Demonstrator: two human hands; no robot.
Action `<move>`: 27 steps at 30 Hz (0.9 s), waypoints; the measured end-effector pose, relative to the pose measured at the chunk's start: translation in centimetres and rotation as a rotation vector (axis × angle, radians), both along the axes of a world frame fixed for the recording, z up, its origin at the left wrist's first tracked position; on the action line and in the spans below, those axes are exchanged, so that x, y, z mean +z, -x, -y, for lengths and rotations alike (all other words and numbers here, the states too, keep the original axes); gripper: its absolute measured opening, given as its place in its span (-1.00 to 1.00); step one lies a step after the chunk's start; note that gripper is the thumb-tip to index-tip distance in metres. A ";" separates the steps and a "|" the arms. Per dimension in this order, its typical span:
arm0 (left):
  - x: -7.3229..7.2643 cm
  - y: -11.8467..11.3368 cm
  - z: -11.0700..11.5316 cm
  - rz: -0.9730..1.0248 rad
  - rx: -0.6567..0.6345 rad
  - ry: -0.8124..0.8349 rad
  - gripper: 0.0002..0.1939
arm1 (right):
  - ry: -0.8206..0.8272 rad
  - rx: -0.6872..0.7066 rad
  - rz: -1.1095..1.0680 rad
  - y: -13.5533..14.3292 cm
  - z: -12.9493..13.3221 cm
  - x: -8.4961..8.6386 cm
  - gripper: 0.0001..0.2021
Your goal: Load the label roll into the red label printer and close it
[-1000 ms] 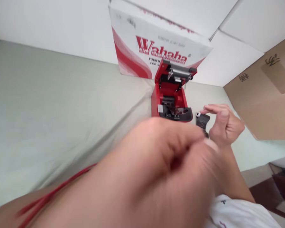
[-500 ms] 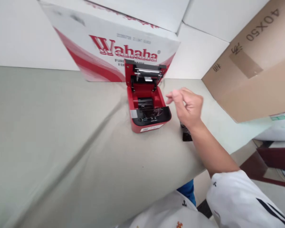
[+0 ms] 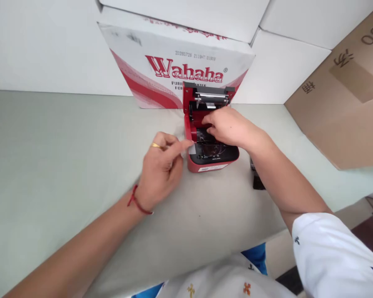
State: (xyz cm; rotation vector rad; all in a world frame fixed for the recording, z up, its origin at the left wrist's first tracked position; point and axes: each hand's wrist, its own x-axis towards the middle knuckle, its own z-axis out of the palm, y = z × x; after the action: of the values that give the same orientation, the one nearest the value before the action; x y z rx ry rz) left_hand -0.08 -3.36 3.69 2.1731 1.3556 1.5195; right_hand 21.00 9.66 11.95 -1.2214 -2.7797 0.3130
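A small red and black label printer (image 3: 213,158) stands on the cloth-covered table with its lid (image 3: 210,97) raised. Inside its bay lies a dark roll (image 3: 202,135), partly hidden by my right hand (image 3: 226,126). That hand reaches into the bay from the right, index finger and thumb apart, near the roll. My left hand (image 3: 163,169), with a ring and a red string bracelet, is at the printer's front left corner. Its thumb extends to a pale grey tab (image 3: 192,149) there while the other fingers curl loosely; I see nothing held.
Behind the printer stands a white and red Wahaha carton (image 3: 186,54) among plain white boxes (image 3: 292,62). A large brown cardboard box (image 3: 345,107) is at the right. A black object (image 3: 257,180) lies beside my right forearm. The table's front edge runs close to my body.
My left hand has come into view at the printer's left corner. My right hand has moved from beside the printer into its open bay. The view has shifted slightly left.
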 end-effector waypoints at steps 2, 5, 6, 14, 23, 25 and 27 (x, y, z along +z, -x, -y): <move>-1.6 0.2 -0.6 -0.045 -0.033 -0.094 -0.42 | -0.010 0.014 0.121 1.0 -0.4 -0.3 -0.88; -3.0 1.0 -0.5 -0.053 -0.038 -0.187 -0.30 | -0.029 -0.033 0.209 2.2 -0.3 -0.8 -0.81; -3.2 1.2 -0.4 -0.047 -0.042 -0.205 -0.28 | -0.041 -0.055 0.216 2.4 -0.1 -0.6 -0.80; -3.4 1.5 -0.6 -0.007 -0.129 -0.150 -0.25 | -0.065 -0.138 -0.076 -4.9 4.7 6.1 -0.81; -3.4 0.8 -1.7 0.201 -0.151 -0.004 -0.52 | 0.319 -0.376 0.096 -11.5 2.9 0.8 -0.68; -3.7 0.5 -2.1 0.247 -0.166 -0.025 -0.52 | 0.364 -0.382 0.035 -11.0 3.4 -0.8 -0.62; -4.0 0.3 -2.5 0.274 -0.173 -0.060 -0.47 | 0.291 -0.442 -0.029 -11.5 3.8 -1.7 -0.53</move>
State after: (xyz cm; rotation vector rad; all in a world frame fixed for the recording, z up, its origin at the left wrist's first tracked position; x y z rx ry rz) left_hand -0.42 -0.90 -0.31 1.9652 1.0216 1.7315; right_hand 32.49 5.87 10.21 -1.8276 -2.4041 0.6996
